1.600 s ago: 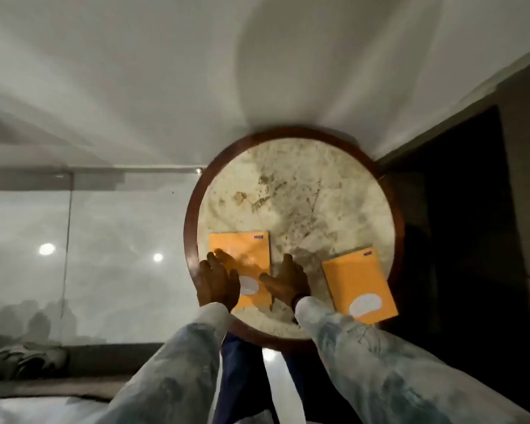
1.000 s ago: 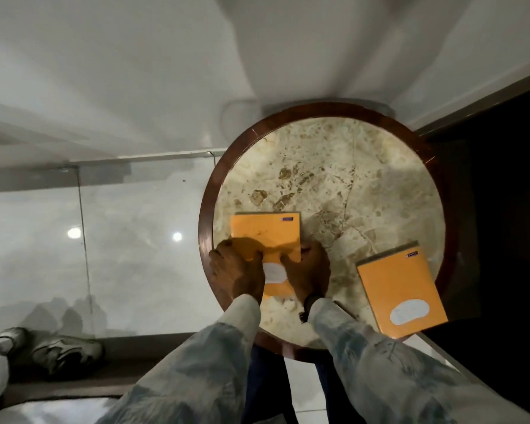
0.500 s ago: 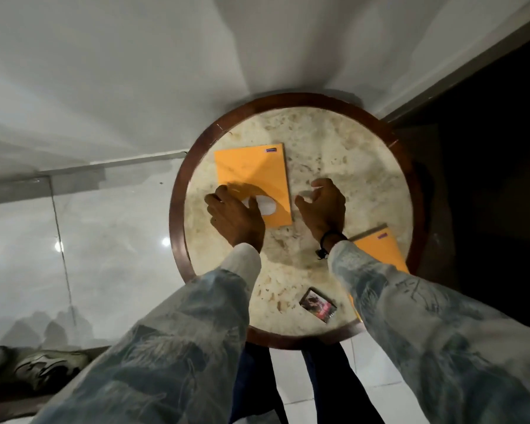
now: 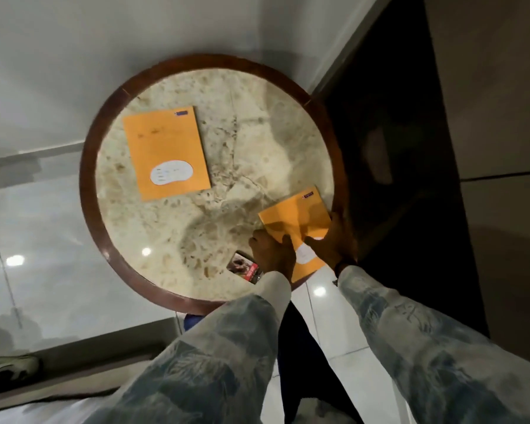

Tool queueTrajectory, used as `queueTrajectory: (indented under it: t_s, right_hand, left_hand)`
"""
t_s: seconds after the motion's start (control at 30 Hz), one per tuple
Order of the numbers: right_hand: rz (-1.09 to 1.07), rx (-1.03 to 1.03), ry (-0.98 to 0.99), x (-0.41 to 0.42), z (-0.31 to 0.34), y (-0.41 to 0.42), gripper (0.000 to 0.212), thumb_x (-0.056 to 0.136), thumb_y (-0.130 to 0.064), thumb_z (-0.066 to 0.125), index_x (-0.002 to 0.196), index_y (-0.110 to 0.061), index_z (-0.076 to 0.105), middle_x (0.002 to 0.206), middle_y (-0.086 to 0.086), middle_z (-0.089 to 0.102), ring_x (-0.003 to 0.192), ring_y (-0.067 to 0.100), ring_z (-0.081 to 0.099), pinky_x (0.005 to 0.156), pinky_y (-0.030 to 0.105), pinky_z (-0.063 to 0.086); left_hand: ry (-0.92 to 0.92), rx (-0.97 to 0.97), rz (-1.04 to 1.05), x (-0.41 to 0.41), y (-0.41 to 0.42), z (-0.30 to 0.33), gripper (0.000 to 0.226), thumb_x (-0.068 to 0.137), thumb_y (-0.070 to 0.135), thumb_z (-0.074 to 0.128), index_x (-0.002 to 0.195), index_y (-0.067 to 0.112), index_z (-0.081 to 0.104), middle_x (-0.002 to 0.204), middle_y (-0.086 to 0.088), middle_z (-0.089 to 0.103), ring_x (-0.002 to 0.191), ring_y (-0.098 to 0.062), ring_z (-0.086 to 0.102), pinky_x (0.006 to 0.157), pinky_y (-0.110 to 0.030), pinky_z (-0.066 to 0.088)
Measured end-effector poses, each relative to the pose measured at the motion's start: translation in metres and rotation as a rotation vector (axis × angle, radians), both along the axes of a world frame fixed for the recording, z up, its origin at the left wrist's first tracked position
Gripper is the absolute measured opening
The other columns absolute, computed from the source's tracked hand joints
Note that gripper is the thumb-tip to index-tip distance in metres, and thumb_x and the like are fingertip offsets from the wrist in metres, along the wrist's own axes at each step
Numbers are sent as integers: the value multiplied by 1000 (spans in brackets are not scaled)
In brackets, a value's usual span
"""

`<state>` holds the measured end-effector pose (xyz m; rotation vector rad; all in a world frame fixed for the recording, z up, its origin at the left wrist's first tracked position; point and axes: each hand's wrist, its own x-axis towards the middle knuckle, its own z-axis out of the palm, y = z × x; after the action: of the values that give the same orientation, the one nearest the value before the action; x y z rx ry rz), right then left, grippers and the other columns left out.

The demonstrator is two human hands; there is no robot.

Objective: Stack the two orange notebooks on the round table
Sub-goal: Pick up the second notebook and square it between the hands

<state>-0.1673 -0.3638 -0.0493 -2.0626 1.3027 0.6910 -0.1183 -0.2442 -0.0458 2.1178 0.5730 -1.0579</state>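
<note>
Two orange notebooks lie apart on the round table [image 4: 214, 123], a marble top with a dark wooden rim. The first notebook [image 4: 166, 151] lies flat on the far left with a white label, untouched. The second notebook [image 4: 294, 218] sits at the near right edge and overhangs the rim. My left hand [image 4: 273, 255] holds its left side with the thumb on the cover. My right hand [image 4: 334, 243] grips its right side, fingers over the cover. The hands hide its lower half.
A small dark card packet [image 4: 245, 267] lies on the table just left of my left hand. A dark panel [image 4: 395, 148] stands right of the table. Glossy floor tiles [image 4: 43, 224] lie to the left, with shoes [image 4: 3, 371] at the bottom left.
Both hands let go of the left notebook, left further in on the table, and moved right to take hold of the second notebook. The camera view shifted and moved closer.
</note>
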Motion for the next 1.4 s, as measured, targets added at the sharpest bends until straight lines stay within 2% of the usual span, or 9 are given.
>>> queueTrajectory:
  t_s: [0.13, 0.3, 0.5, 0.63, 0.77, 0.97, 1.17, 1.27, 1.4]
  right_hand:
    - [-171, 118, -108, 9, -4, -7, 91, 73, -43, 91, 144, -16, 41, 148, 18, 51, 138, 42, 51, 113, 60, 46]
    - [-214, 53, -257, 73, 13, 34, 76, 59, -46, 94, 117, -19, 53, 124, 10, 63, 111, 34, 65, 92, 49, 60]
    - [-136, 1, -432, 195, 15, 124, 80, 65, -51, 86, 127, -16, 50, 127, 10, 55, 121, 36, 57, 93, 51, 56]
    - [-45, -68, -393, 246, -1, 162, 74, 69, -48, 84, 125, -10, 53, 127, 11, 54, 122, 36, 56, 89, 52, 58]
    - [8, -127, -313, 261, -15, 176, 70, 74, -48, 82, 126, -8, 56, 132, 13, 55, 123, 37, 56, 91, 51, 57]
    - [78, -168, -284, 265, -19, 179, 71, 73, -52, 84, 124, -8, 60, 128, 12, 59, 118, 35, 61, 88, 47, 58]
    - [-92, 46, -396, 280, -22, 144, 36, 82, -39, 83, 96, -9, 68, 113, 20, 71, 97, 31, 67, 74, 31, 52]
    - [-177, 175, -551, 286, -8, 134, 33, 90, -21, 78, 119, -7, 71, 120, 16, 75, 112, 33, 69, 100, 49, 57]
    - [-130, -48, -921, 256, 20, 154, 55, 90, -21, 77, 137, 2, 59, 129, 17, 70, 119, 33, 69, 98, 52, 59]
  left_hand:
    - [-71, -44, 105, 25, 10, 0, 26, 88, 25, 72, 103, 3, 74, 107, -19, 77, 104, -38, 71, 81, -33, 52]
    - [-289, -79, 123, 102, 55, 24, 20, 84, 25, 81, 95, 9, 75, 86, -6, 76, 93, -32, 75, 86, -37, 57]
    - [-450, 26, 62, 229, 134, 31, 24, 86, 26, 79, 98, 6, 74, 100, -12, 79, 101, -32, 73, 93, -37, 54]
    - [-405, 162, -134, 278, 167, 13, 30, 91, 27, 72, 94, -3, 73, 100, -21, 76, 101, -41, 69, 81, -37, 52]
    - [-469, 287, -250, 271, 167, -2, 37, 101, 24, 61, 129, 0, 58, 132, -23, 58, 116, -43, 60, 95, -46, 52]
    - [-300, 66, -8, 284, 184, -23, 58, 85, 24, 80, 134, 3, 59, 138, -16, 63, 127, -37, 59, 109, -45, 51]
    - [-439, -168, -76, 288, 202, -17, 43, 79, 20, 89, 112, 2, 68, 111, -13, 75, 92, -28, 68, 88, -44, 61]
    - [-660, -243, -134, 272, 196, -11, 35, 85, 13, 84, 109, -2, 64, 102, -15, 73, 92, -33, 69, 82, -44, 60]
    - [-831, -272, -4, 239, 181, 6, 33, 98, 19, 71, 127, 10, 57, 112, 2, 73, 98, -19, 73, 84, -26, 61]
